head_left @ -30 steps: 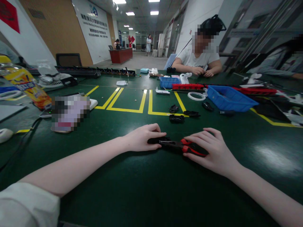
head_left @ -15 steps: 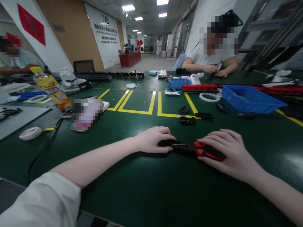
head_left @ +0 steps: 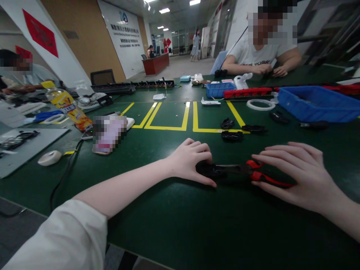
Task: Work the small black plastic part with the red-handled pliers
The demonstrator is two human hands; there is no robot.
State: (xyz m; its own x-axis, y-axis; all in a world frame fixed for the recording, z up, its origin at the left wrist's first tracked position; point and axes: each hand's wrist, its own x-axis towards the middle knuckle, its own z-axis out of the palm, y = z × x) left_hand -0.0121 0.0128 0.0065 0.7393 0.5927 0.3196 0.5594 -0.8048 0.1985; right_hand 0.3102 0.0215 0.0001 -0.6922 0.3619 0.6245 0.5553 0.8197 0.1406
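My left hand (head_left: 189,160) rests over a small black part (head_left: 212,169). Its fingers curl above the part, touching or close to it, while the thumb points away below, off the part. My right hand (head_left: 303,176) is around the red-handled pliers (head_left: 270,179), the handles between thumb and long, loosely stretched fingers. The jaws of the pliers point left and meet the black part; whether they clamp it is too dark to tell. Several similar black parts (head_left: 232,135) lie beyond my hands, near yellow tape lines.
At the right stands a blue bin (head_left: 317,105), with a white ring (head_left: 260,105) beside it. A phone (head_left: 111,135), a drink bottle (head_left: 69,107) and a tape roll (head_left: 50,158) are at the left. Across the table sits a person (head_left: 261,56) with both hands together.
My left thumb has come away from the black part and stretched out. The pliers' handles appear slightly wider apart from my right fingers' spread. The whole view has shifted.
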